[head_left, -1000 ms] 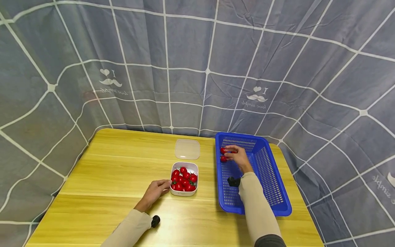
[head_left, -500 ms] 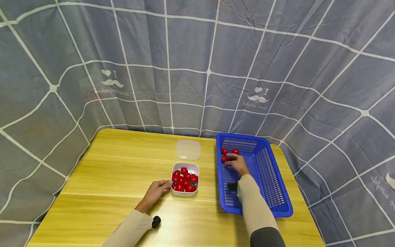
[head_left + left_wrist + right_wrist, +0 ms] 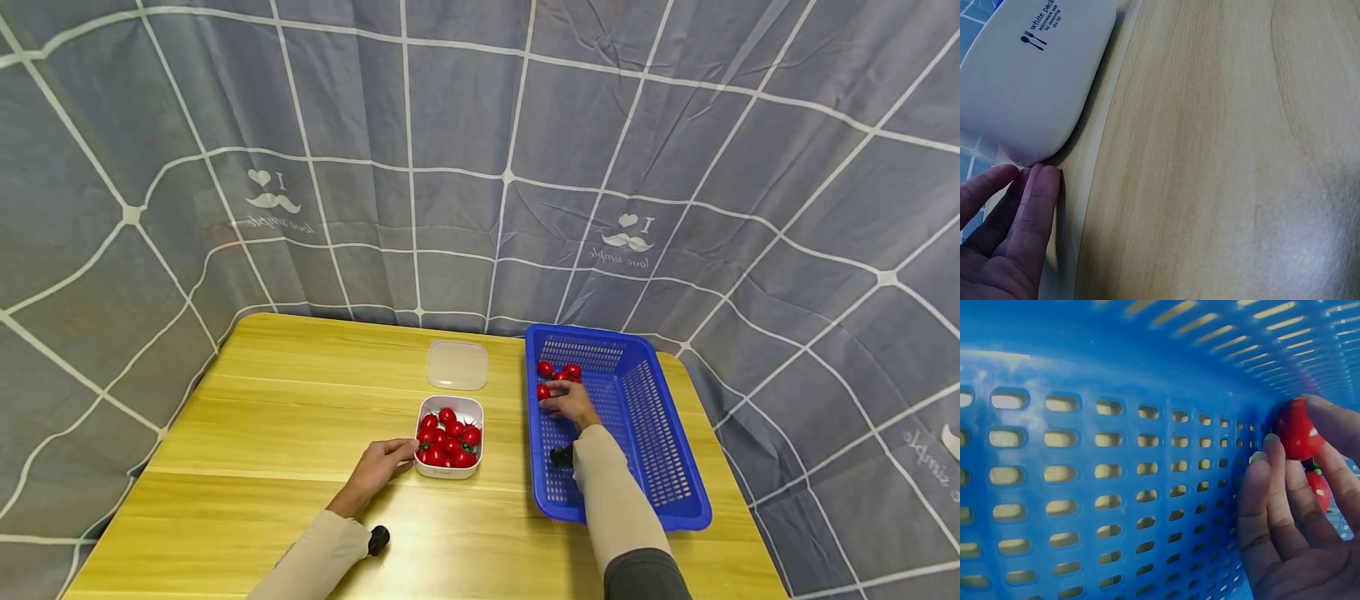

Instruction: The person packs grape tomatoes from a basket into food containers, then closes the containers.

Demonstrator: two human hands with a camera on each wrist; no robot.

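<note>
My left hand [image 3: 378, 468] rests its extended fingertips against the near left corner of a white plastic box [image 3: 444, 472]. Several red cherry tomatoes [image 3: 448, 446] with green stems fill most of that box. In the left wrist view the fingers [image 3: 1032, 231] meet the lower corner of the box [image 3: 1035, 81], below its printed fork and spoon. My right hand [image 3: 572, 406] is inside a blue plastic basket [image 3: 537, 450], pinching a cherry tomato [image 3: 1299, 430] between thumb and fingers near the left wall. Several more tomatoes [image 3: 573, 371] lie just beyond it, partly hidden by the hand.
A translucent lid [image 3: 457, 365] lies flat behind the white box. The wooden table [image 3: 262, 400] ends at a grey checked curtain [image 3: 450, 208] at the back and sides. High slotted walls of the basket surround the right hand.
My right hand has drawn back slightly toward me inside the basket, uncovering tomatoes behind it. The tomato at its fingertips has shifted a little nearer. My left hand stays at the box.
</note>
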